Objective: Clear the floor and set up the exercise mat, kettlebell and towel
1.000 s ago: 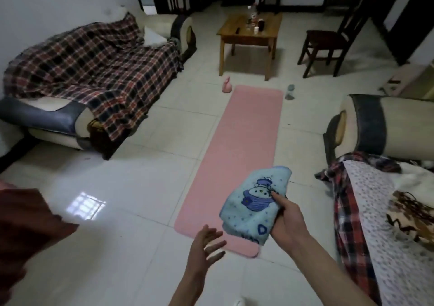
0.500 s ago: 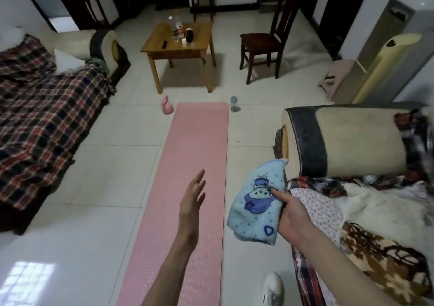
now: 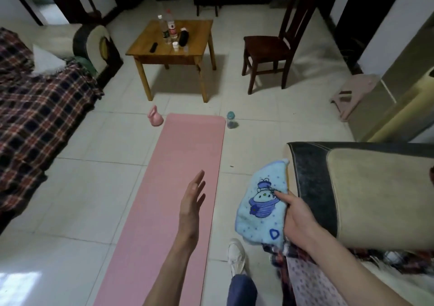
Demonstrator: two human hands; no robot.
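Pink foam of our exercise mat (image 3: 178, 188) lies unrolled along the tiled floor (image 3: 94, 188), its far end near the wooden tabletop (image 3: 171, 40); the pink kettlebell (image 3: 155, 117) stands just beside the mat's far left corner, and a small bottle (image 3: 231, 120) stands by the far right corner. Our right hand (image 3: 297, 221) grips the light blue towel (image 3: 263, 202), fingers curled round its edge and thumb pressed on the print; our left hand (image 3: 191, 202) hovers above the mat with fingers straight and slightly apart, holding nothing.
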